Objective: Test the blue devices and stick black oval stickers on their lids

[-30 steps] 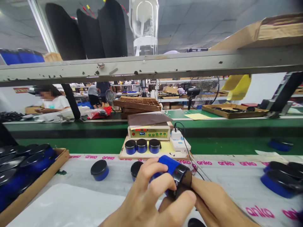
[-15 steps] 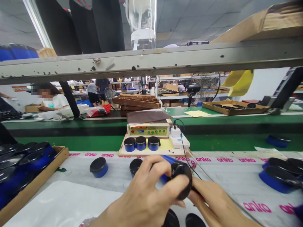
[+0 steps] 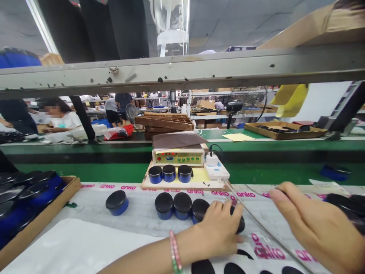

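My left hand point(image 3: 218, 228), a beaded bracelet on its wrist, curls over a round black unit point(image 3: 241, 224) on the bench, at the right end of a row. Alongside it in the row stand round blue units with glossy black tops point(image 3: 182, 205); the nearest is partly covered by my fingers. My right hand point(image 3: 319, 224) is raised over the bench at the right, fingers curled and thumb against them. A dark bit shows at its fingertips, too small to name. Below my left hand lie flat black discs point(image 3: 234, 268) on a white sheet.
A lone blue unit point(image 3: 117, 202) stands left of the row. At far left is a carton point(image 3: 67, 198) full of them. Behind are a control box point(image 3: 178, 156), three units and a white adapter point(image 3: 216, 167). A grey cable point(image 3: 266, 228) crosses the bench. A shelf beam point(image 3: 171, 72) spans above.
Both hands were together around one blue and black unit. They have parted: my left hand has lowered to the row, and my right hand has moved to the right.
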Available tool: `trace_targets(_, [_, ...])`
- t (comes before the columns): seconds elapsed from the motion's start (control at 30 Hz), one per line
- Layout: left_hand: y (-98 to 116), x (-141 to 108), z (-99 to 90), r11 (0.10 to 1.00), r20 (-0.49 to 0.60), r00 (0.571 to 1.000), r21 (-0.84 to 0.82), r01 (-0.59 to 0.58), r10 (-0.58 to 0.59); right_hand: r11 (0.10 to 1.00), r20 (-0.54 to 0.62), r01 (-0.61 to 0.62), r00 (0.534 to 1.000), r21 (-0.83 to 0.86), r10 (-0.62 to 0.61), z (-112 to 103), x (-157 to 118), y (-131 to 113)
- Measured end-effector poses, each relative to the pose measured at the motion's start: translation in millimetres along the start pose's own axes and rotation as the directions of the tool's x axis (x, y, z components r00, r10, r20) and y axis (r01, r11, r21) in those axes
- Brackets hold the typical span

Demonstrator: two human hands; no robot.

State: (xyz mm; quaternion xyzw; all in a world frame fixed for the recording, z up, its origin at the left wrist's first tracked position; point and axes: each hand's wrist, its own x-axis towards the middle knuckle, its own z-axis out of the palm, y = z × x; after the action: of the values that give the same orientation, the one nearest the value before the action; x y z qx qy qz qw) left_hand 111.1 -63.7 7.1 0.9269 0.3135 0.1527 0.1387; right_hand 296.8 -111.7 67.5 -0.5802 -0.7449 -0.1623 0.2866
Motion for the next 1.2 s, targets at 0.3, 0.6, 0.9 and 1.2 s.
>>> trace_targets(0.3, [-94,-112,-68.8,0.833,-0.118,0.854,-0.324,0.449,-0.507,0.969,0.397,0.083,0.902,0.234,-0.173,56,33,-43])
trace_targets(0.6, [-99,-147,-53.0,0.819,-0.348,0.767,-0.428,0.382,-0.539,0.842,0.494,0.257,0.715,0.473,-0.496,116,57,-132])
trace_targets(0.9, [-104,-155,-37.5,0.815,-0.338,0.773,-0.446,0.370,-0.536,0.826,0.520,0.246,0.677,0.507,-0.521,111,53,-130])
trace_targets(1.2, [-105,-148,-28.2,0.816,-0.320,0.799,-0.475,0.330,-0.509,0.845,0.427,0.275,0.765,0.459,-0.482,104,46,-133])
